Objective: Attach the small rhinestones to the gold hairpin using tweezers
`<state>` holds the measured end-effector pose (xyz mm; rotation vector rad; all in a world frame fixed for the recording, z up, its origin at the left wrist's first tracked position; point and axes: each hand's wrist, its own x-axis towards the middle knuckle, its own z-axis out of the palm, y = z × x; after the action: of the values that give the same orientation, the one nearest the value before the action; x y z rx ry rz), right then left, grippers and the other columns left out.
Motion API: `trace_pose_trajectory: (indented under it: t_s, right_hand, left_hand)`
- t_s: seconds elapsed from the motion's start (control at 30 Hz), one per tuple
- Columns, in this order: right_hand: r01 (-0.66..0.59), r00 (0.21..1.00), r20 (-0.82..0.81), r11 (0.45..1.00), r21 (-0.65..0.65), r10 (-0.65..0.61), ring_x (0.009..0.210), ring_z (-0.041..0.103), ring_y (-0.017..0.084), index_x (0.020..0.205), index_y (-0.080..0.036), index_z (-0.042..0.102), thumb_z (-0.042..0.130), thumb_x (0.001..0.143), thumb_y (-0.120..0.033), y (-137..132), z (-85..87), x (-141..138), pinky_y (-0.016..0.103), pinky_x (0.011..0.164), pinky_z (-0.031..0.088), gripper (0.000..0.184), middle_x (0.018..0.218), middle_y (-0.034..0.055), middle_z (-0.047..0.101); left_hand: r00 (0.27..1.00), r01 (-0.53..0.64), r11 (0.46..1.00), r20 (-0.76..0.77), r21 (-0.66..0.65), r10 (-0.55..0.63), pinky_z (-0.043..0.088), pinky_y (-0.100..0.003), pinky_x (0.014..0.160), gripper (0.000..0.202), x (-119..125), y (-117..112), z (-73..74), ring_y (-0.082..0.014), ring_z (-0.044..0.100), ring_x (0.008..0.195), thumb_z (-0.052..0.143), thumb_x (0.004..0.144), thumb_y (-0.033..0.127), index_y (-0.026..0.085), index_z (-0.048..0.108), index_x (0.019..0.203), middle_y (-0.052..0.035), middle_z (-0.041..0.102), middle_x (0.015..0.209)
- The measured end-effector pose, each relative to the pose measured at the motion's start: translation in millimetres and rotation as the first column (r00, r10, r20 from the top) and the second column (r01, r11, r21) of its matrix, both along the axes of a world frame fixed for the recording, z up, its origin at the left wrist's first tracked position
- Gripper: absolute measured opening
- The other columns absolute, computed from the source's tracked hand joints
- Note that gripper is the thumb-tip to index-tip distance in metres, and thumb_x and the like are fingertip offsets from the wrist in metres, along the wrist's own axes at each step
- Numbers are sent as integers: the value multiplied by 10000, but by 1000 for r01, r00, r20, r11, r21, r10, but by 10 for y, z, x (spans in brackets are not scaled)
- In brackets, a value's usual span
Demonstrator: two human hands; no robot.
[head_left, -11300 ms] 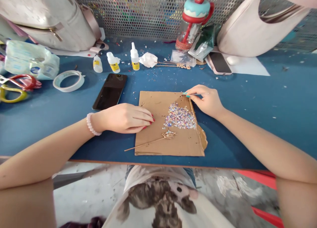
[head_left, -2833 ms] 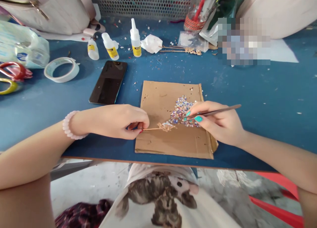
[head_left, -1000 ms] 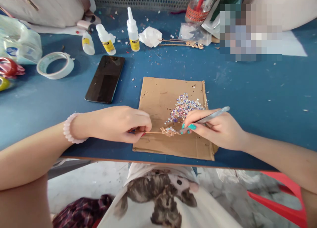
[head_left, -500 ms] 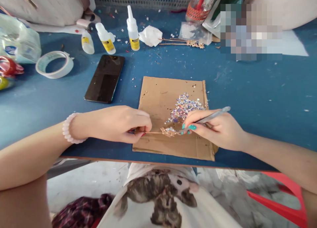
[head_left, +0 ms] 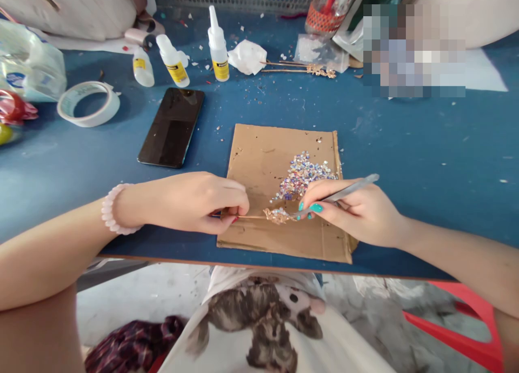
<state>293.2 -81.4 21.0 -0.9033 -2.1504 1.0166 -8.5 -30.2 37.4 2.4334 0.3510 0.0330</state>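
1. The gold pin (head_left: 277, 215) lies low over the near part of the cardboard sheet (head_left: 259, 157), its thin stem pointing left and its ornate head already dotted with stones.
2. The left hand (head_left: 194, 202) is closed, thumb and fingertips pinching the stem at the cardboard's left edge.
3. The right hand (head_left: 357, 211) is closed around the tweezers (head_left: 347, 187), whose tips meet the pin's head; I cannot tell whether a stone sits between the tips.
4. Just behind the pin, a pile of rhinestones (head_left: 304, 173) is spread on the cardboard's right half.
5. The cardboard rests flat on the blue counter (head_left: 425, 157), near its front edge.
6. To the left, a dark phone (head_left: 171, 127) lies face up, with a tape roll (head_left: 88, 96) farther left.
7. Three glue bottles (head_left: 219, 48) stand at the back beside a crumpled tissue (head_left: 247, 57), with spare pins (head_left: 308, 69) lying to its right.
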Motion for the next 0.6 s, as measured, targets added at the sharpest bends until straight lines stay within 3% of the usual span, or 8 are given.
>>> trace_pose_trajectory:
  t_s: [0.6]
  right_hand:
    - [10, 1000, -25, 1000, -19, -11, 625, 677, 106, 885, -191, 684, 566, 975, -205, -1, 14, -18, 223, 517, 489, 149, 759, 11, 734]
  left_hand:
    - [1000, 16, 1000, 8, 9, -16, 358, -215, 630, 139, -3, 7, -6, -87, 534, 665, 486, 961, 89, 182, 582, 921, 12, 608, 829]
